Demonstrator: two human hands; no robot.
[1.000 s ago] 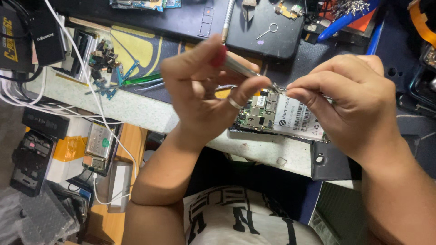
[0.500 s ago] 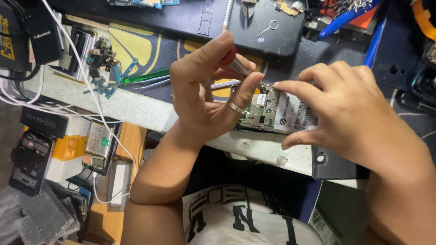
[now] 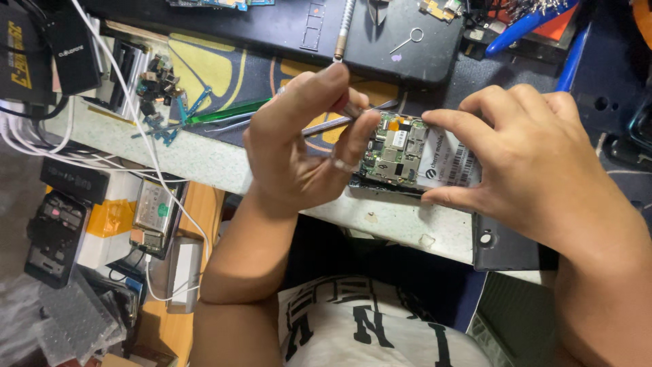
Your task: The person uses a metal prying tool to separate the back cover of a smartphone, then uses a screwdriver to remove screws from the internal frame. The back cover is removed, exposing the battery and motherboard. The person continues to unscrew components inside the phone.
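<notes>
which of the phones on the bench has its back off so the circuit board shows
The opened phone pinched between both hands, green board and shields exposed. The black phone at the bench's far edge lies closed, with an ejector pin on it.

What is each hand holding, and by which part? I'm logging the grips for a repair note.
The left hand pinches a slim screwdriver by its handle, fingertips around the shaft. The right hand steadies the opened phone by its far and near edges.

The left hand (image 3: 305,146) hides most of the screwdriver (image 3: 350,112) it grips, the right hand (image 3: 523,170) covers the right end of the opened phone (image 3: 407,156), and the blue-handled tool (image 3: 526,27) is cut off by the top edge.
</notes>
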